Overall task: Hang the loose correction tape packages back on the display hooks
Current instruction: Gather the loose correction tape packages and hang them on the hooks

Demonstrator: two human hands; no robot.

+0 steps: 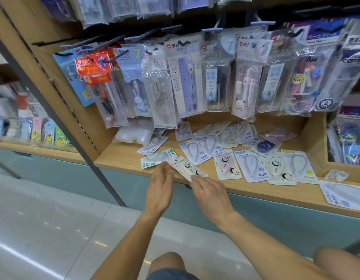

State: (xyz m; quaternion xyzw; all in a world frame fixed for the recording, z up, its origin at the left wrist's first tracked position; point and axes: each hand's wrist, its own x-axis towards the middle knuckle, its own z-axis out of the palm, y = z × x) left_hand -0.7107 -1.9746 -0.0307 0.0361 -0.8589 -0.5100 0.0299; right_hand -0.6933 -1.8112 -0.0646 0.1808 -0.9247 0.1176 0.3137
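Note:
Several loose correction tape packages (251,164) lie scattered on the wooden shelf (122,156). A cream package with a cartoon figure (186,167) is at the shelf's front edge, held between both hands. My right hand (210,194) pinches its near end. My left hand (161,183) has its fingertips at the package's left side; whether they grip it is unclear. A green package (156,157) lies just beyond my left fingers. Display hooks (213,27) above carry hanging compass and ruler sets (185,77).
A slanted grey metal post (59,118) crosses in front of the shelf at the left. A wooden side panel (314,142) bounds the shelf at the right, with more goods behind it. A large package (344,196) lies at the front right. My knees are below.

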